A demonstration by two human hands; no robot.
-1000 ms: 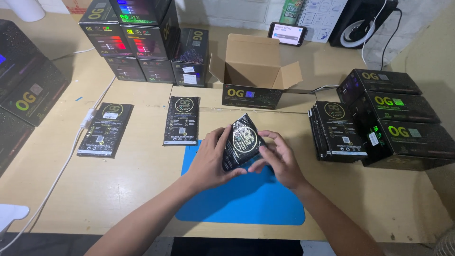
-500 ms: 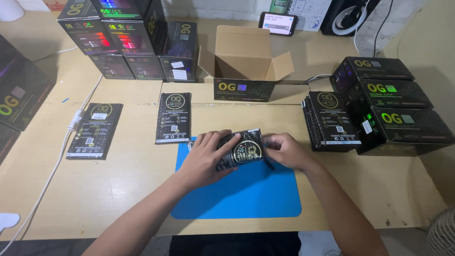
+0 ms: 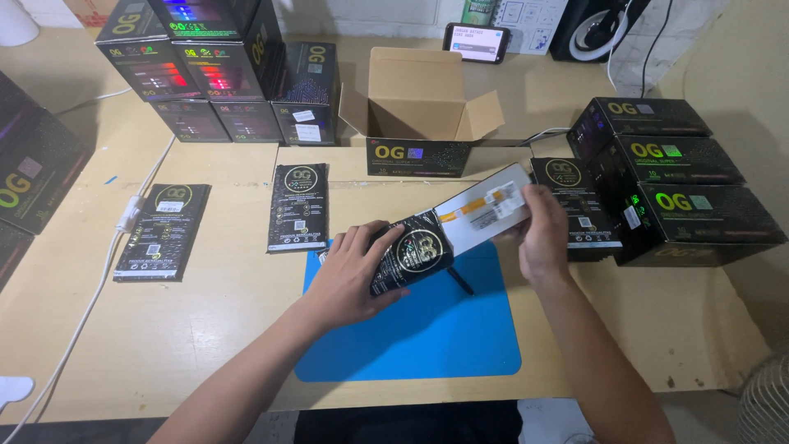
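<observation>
My left hand (image 3: 349,275) is closed around a black pouch (image 3: 411,256) and holds it still just above the blue mat (image 3: 427,329), so it cannot slide. My right hand (image 3: 538,234) pinches the far end of a flat white panel (image 3: 485,210), which sticks halfway out of the pouch's open mouth, tilted up toward the open cardboard box (image 3: 419,107). More black pouches (image 3: 298,207) lie flat on the wooden table (image 3: 222,312) to the left, and black boxes (image 3: 666,177) are stacked on the right, close enough to reach.

Glossy black pouch (image 3: 411,255) — matt blue mat (image 3: 427,329), bare wooden table (image 3: 238,329).
</observation>
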